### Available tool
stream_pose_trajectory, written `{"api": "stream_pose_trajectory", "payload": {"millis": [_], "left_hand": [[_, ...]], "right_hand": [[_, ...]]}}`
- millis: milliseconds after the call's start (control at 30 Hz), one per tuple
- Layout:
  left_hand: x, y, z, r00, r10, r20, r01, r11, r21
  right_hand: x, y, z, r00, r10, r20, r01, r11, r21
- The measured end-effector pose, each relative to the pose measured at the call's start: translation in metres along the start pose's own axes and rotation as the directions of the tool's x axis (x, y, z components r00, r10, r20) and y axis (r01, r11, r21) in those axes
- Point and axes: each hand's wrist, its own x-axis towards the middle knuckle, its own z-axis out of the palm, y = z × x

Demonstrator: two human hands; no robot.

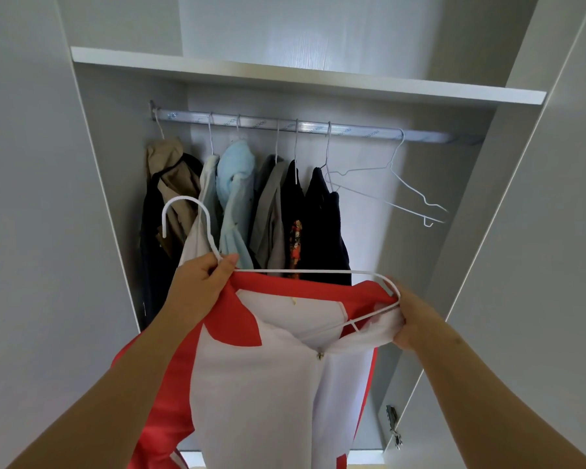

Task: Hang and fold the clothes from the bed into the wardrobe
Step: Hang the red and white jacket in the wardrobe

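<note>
A red and white jacket (268, 384) hangs in front of me on a white hanger (305, 271), held up before the open wardrobe. My left hand (200, 282) grips the hanger's neck together with the jacket's red collar. My right hand (416, 319) holds the hanger's right end and the jacket's white shoulder fabric. The hanger's hook (183, 211) points up and left, below the metal rail (318, 127).
Several garments hang on the rail: a beige one (173, 177), a light blue one (237, 194), a grey one (271, 211), dark ones (322, 228). Bare white hangers (396, 184) hang at the rail's right. A shelf (301, 74) spans above. Wardrobe doors (538, 265) stand open either side.
</note>
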Motion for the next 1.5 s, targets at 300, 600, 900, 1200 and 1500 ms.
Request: {"api": "stream_pose_trajectory", "payload": {"millis": [300, 600, 900, 1200, 1500], "left_hand": [[-0.003, -0.003, 0.002, 0.966, 0.247, 0.079, -0.256, 0.957, 0.138], [-0.018, -0.002, 0.028, 0.914, 0.270, 0.304, -0.384, 0.818, 0.428], [-0.013, 0.013, 0.036, 0.980, 0.198, 0.031, -0.195, 0.906, 0.375], [-0.007, 0.037, 0.026, 0.952, 0.304, 0.040, -0.306, 0.933, 0.187], [-0.011, 0.053, 0.042, 0.915, 0.360, 0.181, -0.392, 0.898, 0.198]], "right_hand": [[-0.008, 0.004, -0.006, 0.913, -0.306, -0.271, 0.211, 0.921, -0.329], [-0.011, 0.015, 0.002, 0.792, -0.504, -0.345, 0.330, 0.829, -0.451], [-0.037, 0.028, 0.022, 0.880, -0.456, 0.135, 0.463, 0.760, -0.456], [-0.049, 0.007, 0.020, 0.685, -0.687, 0.244, 0.473, 0.164, -0.866], [-0.071, 0.009, 0.045, 0.636, -0.669, 0.383, 0.543, 0.036, -0.839]]}}
